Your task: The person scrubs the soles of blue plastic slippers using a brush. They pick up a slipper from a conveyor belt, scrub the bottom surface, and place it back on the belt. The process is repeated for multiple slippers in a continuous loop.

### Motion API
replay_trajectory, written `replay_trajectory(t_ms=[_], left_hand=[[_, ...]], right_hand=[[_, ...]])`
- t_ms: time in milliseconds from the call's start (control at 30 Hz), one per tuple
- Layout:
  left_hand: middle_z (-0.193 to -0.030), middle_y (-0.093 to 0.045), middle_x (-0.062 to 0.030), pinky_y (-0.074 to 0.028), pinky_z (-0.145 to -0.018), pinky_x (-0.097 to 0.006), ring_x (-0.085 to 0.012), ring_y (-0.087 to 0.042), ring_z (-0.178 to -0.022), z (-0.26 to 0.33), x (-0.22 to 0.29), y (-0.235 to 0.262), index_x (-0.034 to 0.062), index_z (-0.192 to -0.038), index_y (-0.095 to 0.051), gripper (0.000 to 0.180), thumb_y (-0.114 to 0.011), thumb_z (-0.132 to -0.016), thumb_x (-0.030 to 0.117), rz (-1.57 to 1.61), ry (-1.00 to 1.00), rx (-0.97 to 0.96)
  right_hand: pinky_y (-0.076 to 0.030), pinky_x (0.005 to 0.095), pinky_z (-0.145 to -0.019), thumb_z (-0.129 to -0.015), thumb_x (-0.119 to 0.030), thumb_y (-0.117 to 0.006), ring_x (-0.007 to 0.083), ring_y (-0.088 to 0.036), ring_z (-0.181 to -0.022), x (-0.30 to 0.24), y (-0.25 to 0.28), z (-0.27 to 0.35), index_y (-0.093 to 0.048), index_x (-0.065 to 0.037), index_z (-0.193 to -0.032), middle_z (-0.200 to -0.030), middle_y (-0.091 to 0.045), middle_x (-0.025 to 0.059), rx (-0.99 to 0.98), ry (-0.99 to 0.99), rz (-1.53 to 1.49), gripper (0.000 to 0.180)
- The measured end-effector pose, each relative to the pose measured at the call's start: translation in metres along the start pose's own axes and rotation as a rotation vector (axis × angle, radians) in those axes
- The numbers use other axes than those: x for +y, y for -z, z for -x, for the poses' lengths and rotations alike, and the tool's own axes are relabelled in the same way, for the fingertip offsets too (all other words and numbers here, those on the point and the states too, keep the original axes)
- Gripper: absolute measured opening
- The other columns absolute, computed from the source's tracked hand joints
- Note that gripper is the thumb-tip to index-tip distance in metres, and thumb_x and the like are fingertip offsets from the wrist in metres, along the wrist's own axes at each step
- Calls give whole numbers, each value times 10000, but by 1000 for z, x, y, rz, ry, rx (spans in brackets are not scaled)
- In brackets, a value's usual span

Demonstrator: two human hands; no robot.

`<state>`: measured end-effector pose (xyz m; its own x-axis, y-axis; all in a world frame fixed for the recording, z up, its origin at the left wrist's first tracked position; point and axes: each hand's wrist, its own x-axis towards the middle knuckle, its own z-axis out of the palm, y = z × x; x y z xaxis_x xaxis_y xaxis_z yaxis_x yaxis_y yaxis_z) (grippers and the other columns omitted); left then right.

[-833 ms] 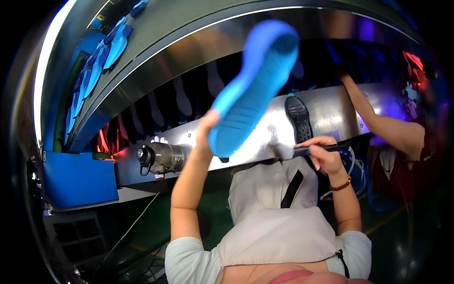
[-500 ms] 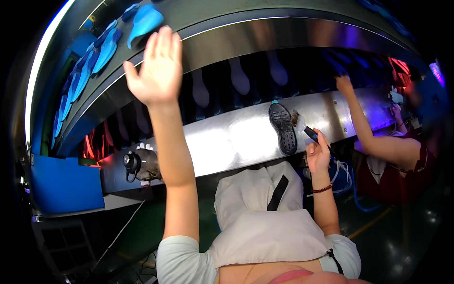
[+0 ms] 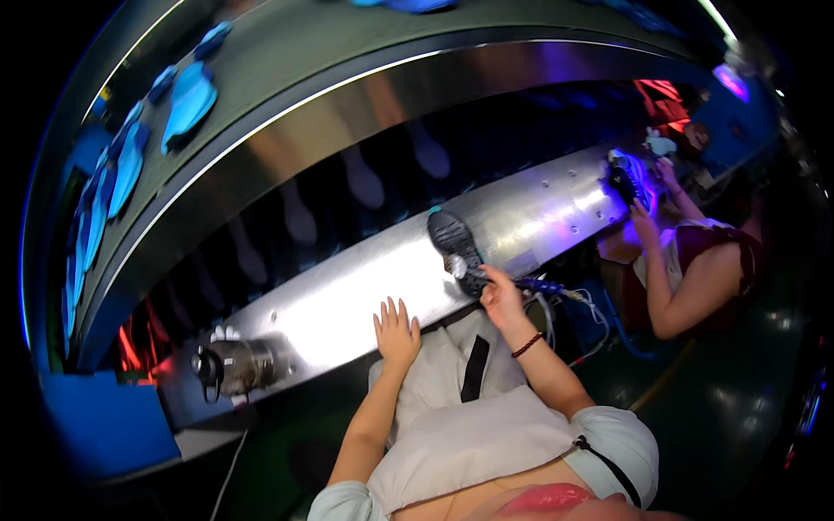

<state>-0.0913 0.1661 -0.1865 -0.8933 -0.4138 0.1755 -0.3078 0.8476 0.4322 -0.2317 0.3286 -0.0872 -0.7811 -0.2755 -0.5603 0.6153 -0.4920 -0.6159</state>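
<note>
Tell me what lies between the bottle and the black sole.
In the head view, between the bottle and black sole runs the brightly lit metal ledge, with the left hand at its near edge. Glare could hide small things.

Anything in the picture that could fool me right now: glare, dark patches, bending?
Head view: glare whitens the metal ledge left of the dark sole. Head view: deep shadow fills the recess. Head view: the brush looks indistinct. Head view: fisheye bending bows the metal panel.
</note>
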Motion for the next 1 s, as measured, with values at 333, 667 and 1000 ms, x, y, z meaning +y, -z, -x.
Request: replay_trajectory(t_ms=[333, 667, 1000], left_hand=[[-1320, -366, -209, -212, -1026, -473, -342, -328, -1238, 0, -1, -7, 4, -1225, -454, 486, -489, -796, 230, -43, 21, 80], [-1297, -383, -230, -258, -1005, -470, -346, -360, -1214, -3, -5, -10, -15, -1216, -450, 473, -484, -783, 174, -53, -39, 137], [-1273, -427, -186, -299, -984, -447, -305, -401, -1184, -6, -7, -11, 25, -1197, -486, 467, -507, -763, 196, -47, -48, 146]], right_hand=[[-345, 202, -456, -780, -250, -673, 83, -523, -548, 11, -7, -7, -569, -129, -892, -718, -570, -23, 101, -29, 17, 195], [-322, 183, -462, -794, -251, -653, 59, -427, -549, 16, 6, -21, -610, -161, -899, -732, -543, -47, 164, -52, -47, 145], [-325, 183, -440, -800, -232, -641, 58, -436, -520, 27, 5, -30, -578, -132, -914, -761, -559, -17, 146, -93, -16, 164]])
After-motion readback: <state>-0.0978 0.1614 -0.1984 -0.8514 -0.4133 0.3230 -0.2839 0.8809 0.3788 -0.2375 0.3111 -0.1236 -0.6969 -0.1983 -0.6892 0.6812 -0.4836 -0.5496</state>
